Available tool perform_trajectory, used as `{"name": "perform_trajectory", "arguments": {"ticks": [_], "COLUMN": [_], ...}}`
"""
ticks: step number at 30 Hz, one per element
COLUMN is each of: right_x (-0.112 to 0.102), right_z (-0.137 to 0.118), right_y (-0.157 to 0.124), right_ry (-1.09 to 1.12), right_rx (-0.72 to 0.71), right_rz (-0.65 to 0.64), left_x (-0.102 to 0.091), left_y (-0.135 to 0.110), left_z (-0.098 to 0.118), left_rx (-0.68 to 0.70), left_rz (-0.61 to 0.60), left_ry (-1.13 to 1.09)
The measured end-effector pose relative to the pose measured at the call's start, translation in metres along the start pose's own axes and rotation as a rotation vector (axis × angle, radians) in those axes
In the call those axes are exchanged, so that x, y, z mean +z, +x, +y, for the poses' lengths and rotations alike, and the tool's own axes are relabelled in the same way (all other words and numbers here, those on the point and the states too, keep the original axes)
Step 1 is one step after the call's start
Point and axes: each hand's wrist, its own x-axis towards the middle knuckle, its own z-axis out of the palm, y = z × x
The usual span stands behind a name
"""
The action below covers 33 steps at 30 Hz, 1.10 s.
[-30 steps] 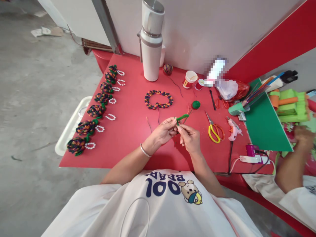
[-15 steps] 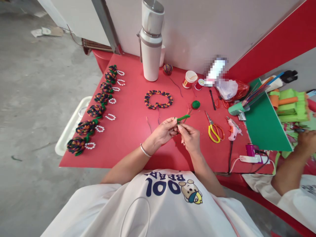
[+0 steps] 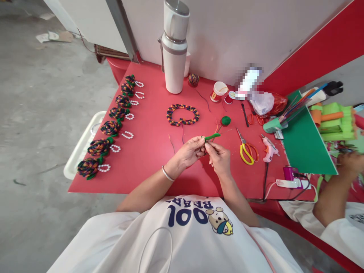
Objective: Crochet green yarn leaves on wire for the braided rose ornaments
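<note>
Green strip (image 3: 212,136), above the surface (image 3: 148,159), is pinched at its near end by the left hand (image 3: 191,151) and right hand (image 3: 218,157), each grip closed; ball (image 3: 226,121) at one o'clock; shirt (image 3: 196,242), six o'clock, partly legible: "OOL", "BEA".

The left grip (image 3: 191,148) and right grip (image 3: 220,158) hold a green yarn piece (image 3: 212,136), 7 yarn flowers (image 3: 116,112) lining the table (image 3: 150,151).

The green strip (image 3: 213,136) looks matt, the red tabletop (image 3: 148,159) smooth and faintly glossy.
</note>
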Motion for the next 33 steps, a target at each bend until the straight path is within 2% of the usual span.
{"name": "perform_trajectory", "arguments": {"ticks": [9,12,14,17,20,23,30,33], "right_x": [0.0,-0.007,-0.018,-0.038,-0.05,-0.051,-0.057,-0.063], "right_z": [0.002,0.0,-0.005,-0.014,-0.021,-0.023,-0.007,0.001], "right_y": [0.001,0.002,0.003,0.003,0.001,-0.005,-0.016,-0.018], "right_ry": [-0.005,-0.056,-0.153,-0.319,-0.344,-0.323,-0.279,-0.23], "right_rx": [0.001,-0.024,-0.121,-0.344,-0.48,-0.552,-0.694,-0.689], "right_rz": [-0.004,-0.041,-0.031,0.019,-0.105,-0.153,0.025,0.062], "left_x": [0.0,0.0,0.0,0.001,0.004,0.01,0.031,0.04], "left_y": [-0.001,-0.001,-0.001,-0.002,-0.005,-0.008,-0.017,-0.019], "left_z": [-0.001,-0.001,-0.001,-0.002,-0.004,-0.005,0.001,0.001], "left_rx": [0.006,0.017,0.029,0.042,0.071,0.124,0.217,0.277], "left_rz": [0.012,0.031,0.058,0.078,0.037,-0.004,-0.107,-0.109], "left_ry": [0.032,0.07,0.114,0.229,0.367,0.471,0.601,0.755]}}
